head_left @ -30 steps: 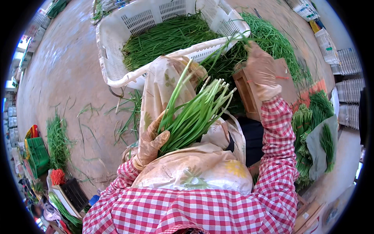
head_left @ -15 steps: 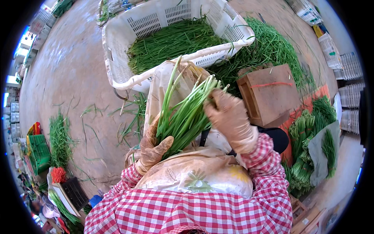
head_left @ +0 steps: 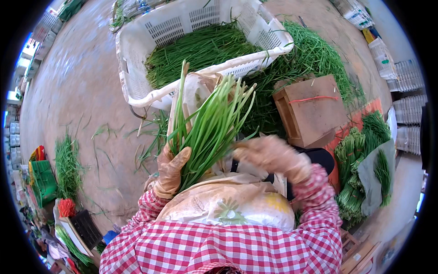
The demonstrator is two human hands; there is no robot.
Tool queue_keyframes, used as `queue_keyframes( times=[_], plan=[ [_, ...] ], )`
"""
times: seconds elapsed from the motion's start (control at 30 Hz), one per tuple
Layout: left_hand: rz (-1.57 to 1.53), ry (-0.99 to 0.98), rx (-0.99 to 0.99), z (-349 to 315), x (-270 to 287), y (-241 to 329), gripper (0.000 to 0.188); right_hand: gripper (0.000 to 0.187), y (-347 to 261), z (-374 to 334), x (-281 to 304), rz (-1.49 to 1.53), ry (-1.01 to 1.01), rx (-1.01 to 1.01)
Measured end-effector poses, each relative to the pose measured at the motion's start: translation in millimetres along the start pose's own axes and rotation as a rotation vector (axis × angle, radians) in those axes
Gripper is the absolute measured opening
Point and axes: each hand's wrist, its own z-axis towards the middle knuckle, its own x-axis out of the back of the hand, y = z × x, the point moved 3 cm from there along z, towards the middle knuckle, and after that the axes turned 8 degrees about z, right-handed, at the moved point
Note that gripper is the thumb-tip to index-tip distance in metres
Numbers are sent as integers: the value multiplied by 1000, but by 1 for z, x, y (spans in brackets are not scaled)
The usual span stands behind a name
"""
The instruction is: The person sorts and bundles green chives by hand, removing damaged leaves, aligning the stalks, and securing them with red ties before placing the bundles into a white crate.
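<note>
Since the earlier frame, the right hand (head_left: 276,157) has dropped from the pale stem ends to low beside the right side of the bunch of green stems (head_left: 212,121), which now stands more upright and fans wider at the top. I have the left hand (head_left: 169,171) wrapped round the lower part of that bunch, thumb across the front, holding it above the apron (head_left: 228,208) on the lap. The right hand is gloved too and smeared by motion, so I cannot tell whether its fingers pinch a strand, touch the bunch or are free. Beyond the bunch I see the white basket (head_left: 129,55) with loose greens inside, a heap of greens (head_left: 315,55) on the floor, and, nearer on the right, a wooden box (head_left: 315,107). Sorted bundles (head_left: 350,157) lie past it on the right. I judge the step in hand to be tidying and picking over the bunch; the next move calls for a steady left grip, with the right fingers drawing out stray strands without crushing the stems.
</note>
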Motion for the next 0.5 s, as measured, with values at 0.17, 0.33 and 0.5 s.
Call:
queue_keyframes(
  times=[0.17,0.33,0.5],
  plan=[
    [919,-71,-601,40,-56,15,72,65,12,38,-34,999,74,-102],
    [1217,-233,-761,44,-103,9,88,38,21,46,-3,1429,667,66],
    [1071,-984,-781,23,-123,28,89,28,25,22,61,1309,630,-66]
  ],
)
